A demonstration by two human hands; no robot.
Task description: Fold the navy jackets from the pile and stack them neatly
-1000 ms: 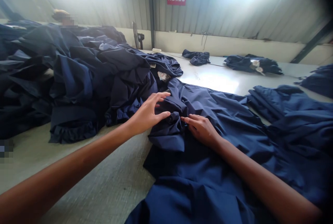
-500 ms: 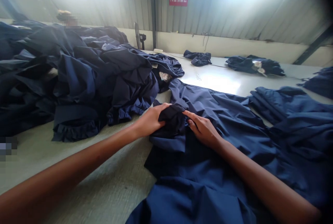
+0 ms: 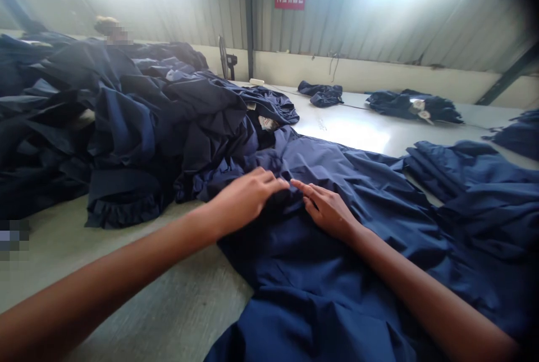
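- Left hand (image 3: 248, 193): fingers were bunched at the navy garment (image 3: 332, 163); pinch could not be confirmed.
- Right hand (image 3: 328, 211): fingers lay narrow, hold undetermined.
- Garment lay beneath both hands, spreading rightward across the table (image 3: 197, 294) (long axis unclear); neither was nearer.

Navy-blue garment of smooth woven cloth (image 3: 320, 272), laid out loosely on a pale greenish-grey tabletop (image 3: 185, 289). Shallow creases run across its far, more brightly lit portion; the near portion rises in broader, rounded folds. The lower left edge slants across the tabletop; the right-hand limit, amid similar cloth, is indistinct.
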